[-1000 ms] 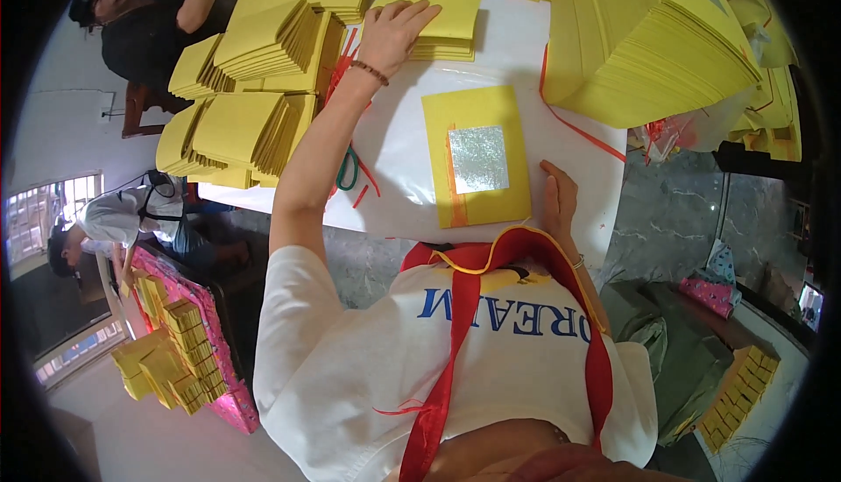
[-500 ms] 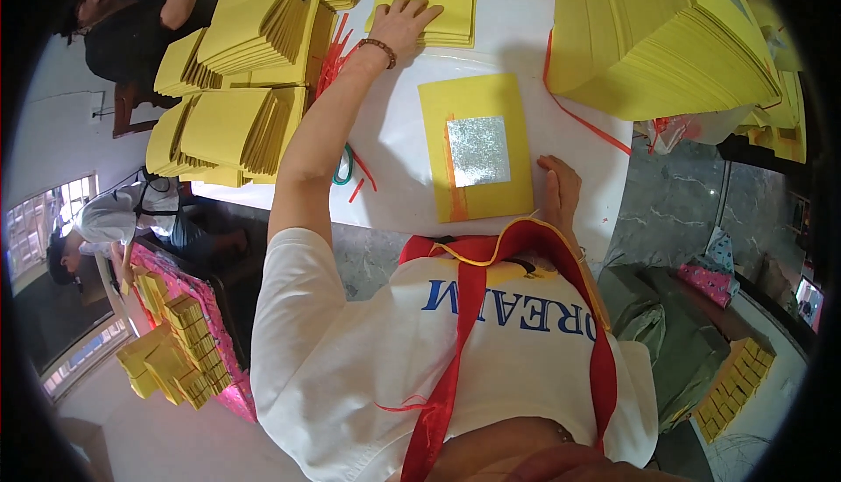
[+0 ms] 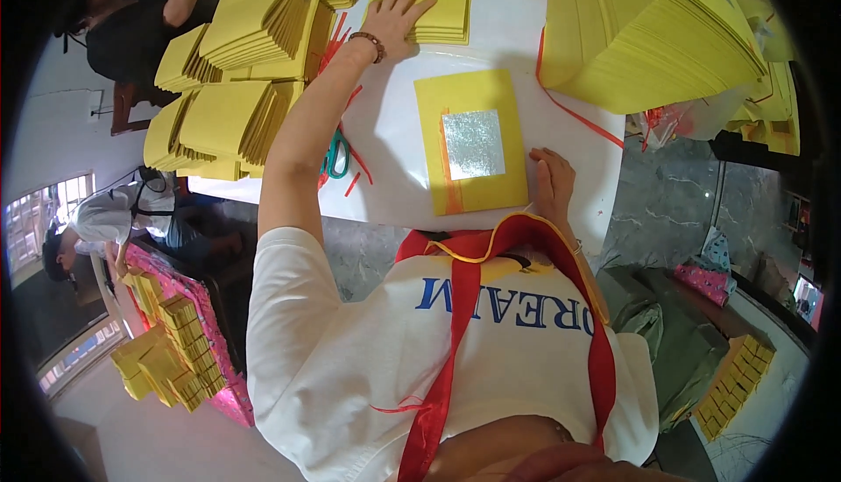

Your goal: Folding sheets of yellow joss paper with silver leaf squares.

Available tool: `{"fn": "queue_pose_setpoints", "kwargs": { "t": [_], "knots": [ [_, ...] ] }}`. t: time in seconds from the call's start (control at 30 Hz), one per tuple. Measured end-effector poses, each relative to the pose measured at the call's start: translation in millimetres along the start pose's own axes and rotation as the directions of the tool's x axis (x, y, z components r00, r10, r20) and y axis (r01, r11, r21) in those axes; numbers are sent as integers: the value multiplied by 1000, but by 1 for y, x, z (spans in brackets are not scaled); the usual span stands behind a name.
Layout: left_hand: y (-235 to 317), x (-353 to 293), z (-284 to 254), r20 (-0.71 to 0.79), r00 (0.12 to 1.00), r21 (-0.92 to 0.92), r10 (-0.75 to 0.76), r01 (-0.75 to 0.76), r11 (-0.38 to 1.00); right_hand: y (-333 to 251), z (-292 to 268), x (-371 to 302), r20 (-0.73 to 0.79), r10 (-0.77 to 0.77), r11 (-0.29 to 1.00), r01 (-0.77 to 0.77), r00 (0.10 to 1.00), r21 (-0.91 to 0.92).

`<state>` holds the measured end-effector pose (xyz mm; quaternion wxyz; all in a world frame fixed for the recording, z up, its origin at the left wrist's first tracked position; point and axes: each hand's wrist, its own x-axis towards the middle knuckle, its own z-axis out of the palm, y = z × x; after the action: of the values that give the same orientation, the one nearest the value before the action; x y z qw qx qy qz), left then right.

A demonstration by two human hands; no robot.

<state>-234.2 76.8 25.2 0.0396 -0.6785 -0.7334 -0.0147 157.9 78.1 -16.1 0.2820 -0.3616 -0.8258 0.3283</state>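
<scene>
Upper centre: left hand, fingers spread on yellow stack; right of centre: right hand beside silver-patched yellow sheet, grip cannot be told at this angle

You are facing matt, smooth-looking paper in the yellow stack and the yellow sheet, whose silvery square is glinting like grainy foil. Your desk is showing a smooth, glossy white surface, your teal loop handle is resembling plastic, your red strap is looking like cloth, and the marbled floor is gleaming faintly.
</scene>
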Motion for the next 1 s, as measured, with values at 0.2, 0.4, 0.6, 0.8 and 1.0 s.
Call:
{"fn": "queue_pose_setpoints", "kwargs": {
  "t": [0.2, 0.4, 0.6, 0.8, 1.0],
  "knots": [
    [40, -57, -18, -201, 937, -594, -284, 114, 796, 2, -3, 3, 34, 38, 994, -41, 999, 102],
    [134, -164, 11, 83, 867, -904, -491, 273, 329, -6, 1, 6, 82, 75, 997, -71, 994, -39],
    [188, -184, 11, 220, 751, -958, -623, 286, 6, -4, 6, 9, 166, 96, 993, -106, 981, 51],
    [185, -182, 12, 281, 748, -960, -601, 231, -161, -7, 2, 5, 267, 267, 916, -329, 926, 227],
    [188, -194, -13, -152, 908, -710, -391, 175, 682, -11, -10, 4, 190, -139, 990, 138, 972, 21]
  ]
}}
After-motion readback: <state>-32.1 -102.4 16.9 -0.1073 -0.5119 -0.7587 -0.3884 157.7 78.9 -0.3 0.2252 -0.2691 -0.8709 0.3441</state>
